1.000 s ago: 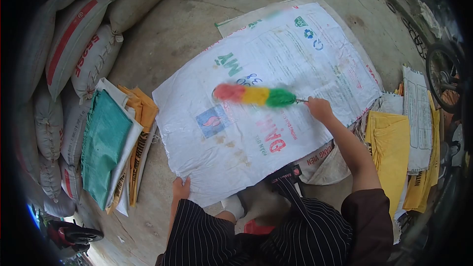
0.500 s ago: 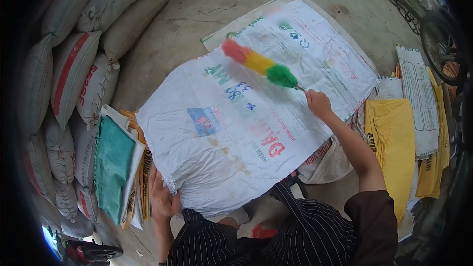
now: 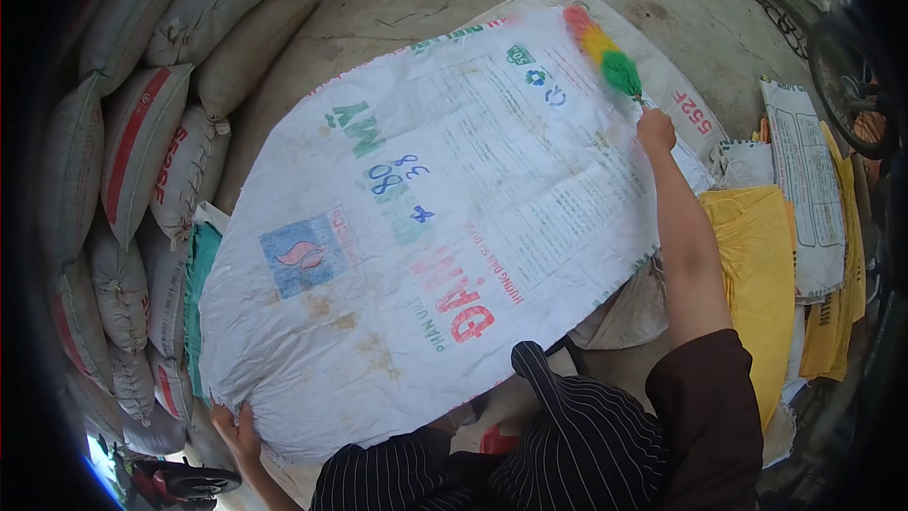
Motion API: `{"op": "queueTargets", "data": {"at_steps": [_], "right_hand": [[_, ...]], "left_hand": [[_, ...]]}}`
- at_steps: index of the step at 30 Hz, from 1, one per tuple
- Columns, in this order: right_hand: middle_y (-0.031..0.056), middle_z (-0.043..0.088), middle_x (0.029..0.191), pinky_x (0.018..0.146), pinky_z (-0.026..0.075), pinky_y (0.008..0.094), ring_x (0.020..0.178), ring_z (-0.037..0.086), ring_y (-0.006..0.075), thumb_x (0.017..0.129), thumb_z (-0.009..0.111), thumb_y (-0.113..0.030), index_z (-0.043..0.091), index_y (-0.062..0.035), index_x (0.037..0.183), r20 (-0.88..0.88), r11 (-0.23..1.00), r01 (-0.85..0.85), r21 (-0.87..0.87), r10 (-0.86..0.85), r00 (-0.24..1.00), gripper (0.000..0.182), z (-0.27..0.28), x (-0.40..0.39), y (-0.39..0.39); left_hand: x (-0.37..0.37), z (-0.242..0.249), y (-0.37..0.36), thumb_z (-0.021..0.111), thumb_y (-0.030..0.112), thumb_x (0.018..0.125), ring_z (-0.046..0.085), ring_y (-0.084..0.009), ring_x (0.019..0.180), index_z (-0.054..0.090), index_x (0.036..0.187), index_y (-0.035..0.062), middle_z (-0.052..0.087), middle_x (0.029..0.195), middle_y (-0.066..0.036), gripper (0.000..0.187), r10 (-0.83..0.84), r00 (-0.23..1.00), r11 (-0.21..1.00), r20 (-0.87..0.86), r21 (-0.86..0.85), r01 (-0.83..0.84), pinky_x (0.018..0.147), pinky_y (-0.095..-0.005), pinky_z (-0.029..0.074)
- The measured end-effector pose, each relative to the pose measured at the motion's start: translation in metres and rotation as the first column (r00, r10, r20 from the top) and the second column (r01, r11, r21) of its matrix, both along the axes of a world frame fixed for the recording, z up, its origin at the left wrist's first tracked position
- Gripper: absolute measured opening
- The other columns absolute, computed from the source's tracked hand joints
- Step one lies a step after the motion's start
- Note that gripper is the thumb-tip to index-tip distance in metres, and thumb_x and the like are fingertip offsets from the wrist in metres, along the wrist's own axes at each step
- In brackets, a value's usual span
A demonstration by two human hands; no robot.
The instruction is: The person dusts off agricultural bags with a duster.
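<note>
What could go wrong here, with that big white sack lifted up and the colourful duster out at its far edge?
1. The left hand pinches only one corner of the white sack, so it might slip and drop.
2. The raised sack hides the folded sacks and ground beneath, so the person may misjudge where it lands.
3. The duster, in the right hand, is at the sack's edge and may miss it.

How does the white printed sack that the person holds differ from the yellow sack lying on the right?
The white printed sack is spread wide and lifted at its near edge by the left hand; the yellow sack lies flat on a pile, untouched. The white one carries coloured print and brown stains; the yellow one looks mostly plain. Both are empty.
</note>
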State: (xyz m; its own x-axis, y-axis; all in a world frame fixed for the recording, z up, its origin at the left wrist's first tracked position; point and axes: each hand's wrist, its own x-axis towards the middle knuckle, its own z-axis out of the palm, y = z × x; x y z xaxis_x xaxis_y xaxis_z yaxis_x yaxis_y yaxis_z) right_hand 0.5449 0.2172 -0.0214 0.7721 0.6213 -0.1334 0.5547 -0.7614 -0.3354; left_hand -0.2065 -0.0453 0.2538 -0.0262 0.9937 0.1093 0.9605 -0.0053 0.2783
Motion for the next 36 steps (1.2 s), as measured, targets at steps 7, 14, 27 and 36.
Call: {"op": "queueTargets", "data": {"at_steps": [7, 14, 27, 36], "right_hand": [[0.018, 0.061, 0.07, 0.06, 0.048, 0.0428, 0.069, 0.061, 0.0349, 0.09, 0.04, -0.029, 0.056, -0.0023, 0.077, 0.241, 0.808, -0.586, 0.059, 0.558, 0.794, 0.034, -0.011, -0.047, -0.022], [0.0221, 0.061, 0.078, 0.064, 0.047, 0.0458, 0.073, 0.061, 0.0364, 0.088, 0.042, -0.028, 0.06, -0.0006, 0.082, -0.029, 0.991, -0.092, 0.101, 0.096, 0.995, 0.033, -0.054, -0.02, -0.046], [0.022, 0.056, 0.067, 0.059, 0.042, 0.0471, 0.066, 0.055, 0.0407, 0.086, 0.046, -0.023, 0.052, -0.0004, 0.073, 0.03, 0.913, -0.405, -0.039, 0.406, 0.913, 0.026, -0.034, -0.029, -0.277], [0.0244, 0.054, 0.067, 0.058, 0.039, 0.0476, 0.065, 0.053, 0.0418, 0.088, 0.04, -0.025, 0.053, 0.001, 0.072, -0.024, 0.933, -0.211, 0.291, 0.227, 0.974, 0.033, -0.004, -0.077, -0.268]], "left_hand": [[-0.019, -0.045, 0.002, 0.056, 0.008, 0.078, 0.042, -0.0355, 0.109, 0.047, 0.111, -0.0073, 0.045, 0.118, -0.024, 0.038, -0.06, 0.993, 0.97, -0.103, 0.231, 0.083, 0.096, -0.0428, 0.026], [0.02, -0.017, 0.028, 0.053, 0.008, 0.077, 0.046, -0.0291, 0.101, 0.048, 0.112, -0.009, 0.05, 0.11, -0.021, 0.039, 0.124, 0.97, 0.992, 0.208, 0.004, -0.127, 0.091, -0.0358, 0.031], [0.001, -0.045, 0.051, 0.055, 0.014, 0.075, 0.048, -0.0208, 0.089, 0.051, 0.109, -0.0084, 0.055, 0.095, -0.013, 0.041, 0.363, 0.83, 0.923, 0.423, -0.044, -0.381, 0.083, -0.0302, 0.036], [0.039, -0.013, 0.094, 0.06, 0.02, 0.072, 0.048, -0.0147, 0.078, 0.054, 0.094, -0.0067, 0.054, 0.089, -0.009, 0.035, 0.306, 0.775, 0.935, 0.553, -0.022, -0.354, 0.072, -0.0257, 0.038]]}}
